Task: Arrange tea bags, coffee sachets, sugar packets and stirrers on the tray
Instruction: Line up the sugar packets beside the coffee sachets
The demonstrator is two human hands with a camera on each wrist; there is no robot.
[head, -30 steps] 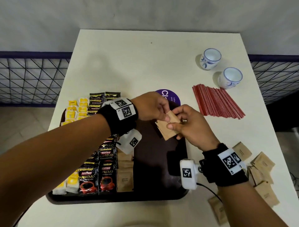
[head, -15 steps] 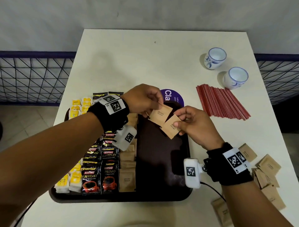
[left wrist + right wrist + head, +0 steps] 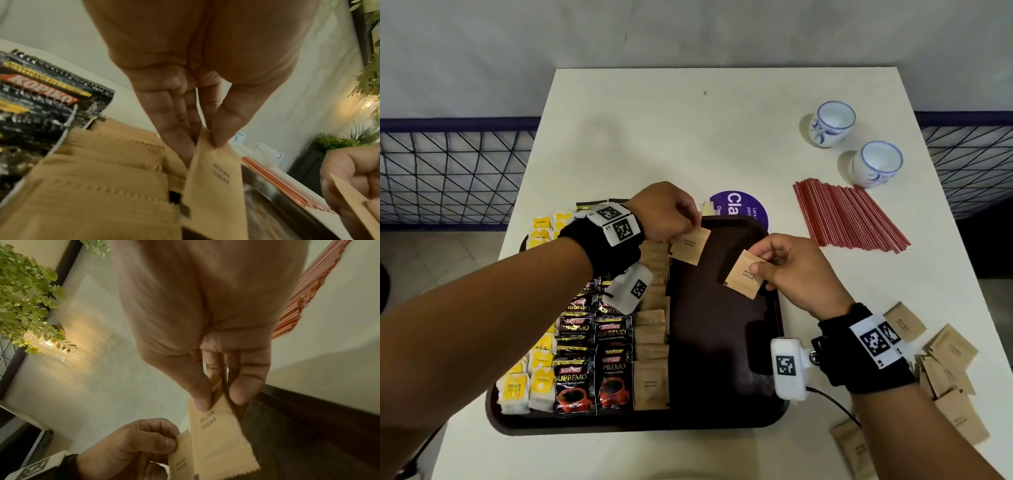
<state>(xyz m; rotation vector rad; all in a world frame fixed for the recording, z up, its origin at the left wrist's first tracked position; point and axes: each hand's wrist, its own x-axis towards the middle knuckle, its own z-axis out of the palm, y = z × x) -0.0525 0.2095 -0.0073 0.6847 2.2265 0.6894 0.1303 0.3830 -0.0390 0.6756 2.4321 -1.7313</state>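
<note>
We see matt kraft-paper brown sugar packets (image 3: 690,245), glossy foil coffee sachets (image 3: 575,383) and a smooth dark plastic tray (image 3: 722,342).

bare forearms; black fabric wrist straps (image 3: 619,251) bearing white square-coded marker tags (image 3: 876,341); white camera housings (image 3: 789,368) beneath; thin black cable (image 3: 835,402) trailing right unit.

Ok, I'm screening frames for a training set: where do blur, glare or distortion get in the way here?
Head view: sharp, "BROWN SUGAR" reads on the right hand's packet, though the wide lens bows the table edge.
Left wrist view: the held packet and sugar row are smeared soft.
Right wrist view: a lamp flares warm on the wall; the packet's print stays legible.
</note>
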